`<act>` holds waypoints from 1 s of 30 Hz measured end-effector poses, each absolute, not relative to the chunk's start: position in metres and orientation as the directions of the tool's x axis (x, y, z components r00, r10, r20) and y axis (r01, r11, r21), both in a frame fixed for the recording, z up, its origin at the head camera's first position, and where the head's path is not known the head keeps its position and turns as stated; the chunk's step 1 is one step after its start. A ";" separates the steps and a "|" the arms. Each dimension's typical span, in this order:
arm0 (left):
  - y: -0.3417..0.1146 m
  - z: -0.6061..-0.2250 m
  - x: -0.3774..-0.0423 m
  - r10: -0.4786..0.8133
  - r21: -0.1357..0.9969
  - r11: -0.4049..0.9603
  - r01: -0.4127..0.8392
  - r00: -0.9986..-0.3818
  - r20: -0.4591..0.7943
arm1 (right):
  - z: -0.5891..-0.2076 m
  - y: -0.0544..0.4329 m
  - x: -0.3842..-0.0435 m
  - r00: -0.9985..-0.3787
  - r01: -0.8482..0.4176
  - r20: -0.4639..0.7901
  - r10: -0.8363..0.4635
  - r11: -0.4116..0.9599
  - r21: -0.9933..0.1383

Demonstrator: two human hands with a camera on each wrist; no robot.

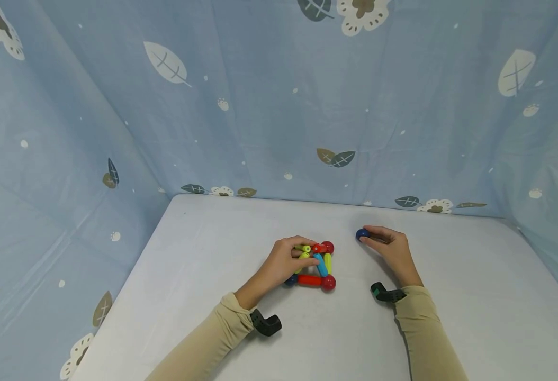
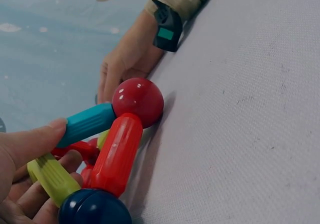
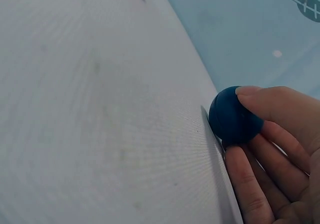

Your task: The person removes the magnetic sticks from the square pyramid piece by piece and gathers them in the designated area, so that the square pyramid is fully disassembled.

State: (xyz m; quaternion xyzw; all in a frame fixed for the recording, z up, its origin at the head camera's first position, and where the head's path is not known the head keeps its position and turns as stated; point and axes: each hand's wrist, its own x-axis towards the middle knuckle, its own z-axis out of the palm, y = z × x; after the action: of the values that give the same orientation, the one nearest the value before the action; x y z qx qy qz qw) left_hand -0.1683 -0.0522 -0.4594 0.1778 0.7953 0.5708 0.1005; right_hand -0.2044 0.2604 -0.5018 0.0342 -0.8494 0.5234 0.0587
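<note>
Hands apart, the left hand [image 1: 280, 260] grips a multicoloured frame [image 1: 321, 266] of ribbed plastic rods [image 2: 118, 156] and glossy balls [image 2: 138, 103], while right of that frame the right hand [image 1: 394, 251] pinches a glossy dark-blue ball [image 3: 231, 118].

Both wrist views look dimmer than the head view

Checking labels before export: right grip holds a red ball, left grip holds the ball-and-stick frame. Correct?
One error: the ball in the right grip is blue, not red; the right wrist view shows it. The left grip does hold the ball-and-stick frame.
</note>
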 end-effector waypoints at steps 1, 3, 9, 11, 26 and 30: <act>-0.052 -0.459 -0.168 0.398 0.943 0.285 0.169 -0.916 0.043 | -0.502 0.260 -0.204 -0.991 -0.120 0.136 0.002 0.448 -0.886; -0.053 -0.459 -0.168 0.397 0.942 0.289 0.169 -0.917 0.043 | -0.502 0.260 -0.204 -0.991 -0.121 0.136 0.002 0.446 -0.887; -0.054 -0.459 -0.167 0.400 0.944 0.285 0.164 -0.916 0.039 | -0.503 0.259 -0.204 -0.991 -0.120 0.134 0.000 0.438 -0.891; -0.054 -0.459 -0.167 0.401 0.946 0.281 0.161 -0.916 0.036 | -0.503 0.259 -0.204 -0.991 -0.121 0.135 0.001 0.436 -0.892; -0.055 -0.461 -0.168 0.411 0.948 0.262 0.179 -0.910 0.058 | -0.502 0.260 -0.203 -0.991 -0.080 0.121 0.052 0.488 -0.869; -0.054 -0.461 -0.168 0.416 0.951 0.254 0.179 -0.908 0.060 | -0.500 0.260 -0.201 -0.991 -0.057 0.102 0.087 0.418 -0.907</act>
State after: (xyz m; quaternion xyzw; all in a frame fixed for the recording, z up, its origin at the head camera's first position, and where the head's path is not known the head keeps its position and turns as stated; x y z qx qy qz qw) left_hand -0.1679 -0.0541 -0.4614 0.1894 0.7852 0.5807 0.1018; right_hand -0.2015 0.2598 -0.4997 -0.0091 -0.8394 0.5393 0.0666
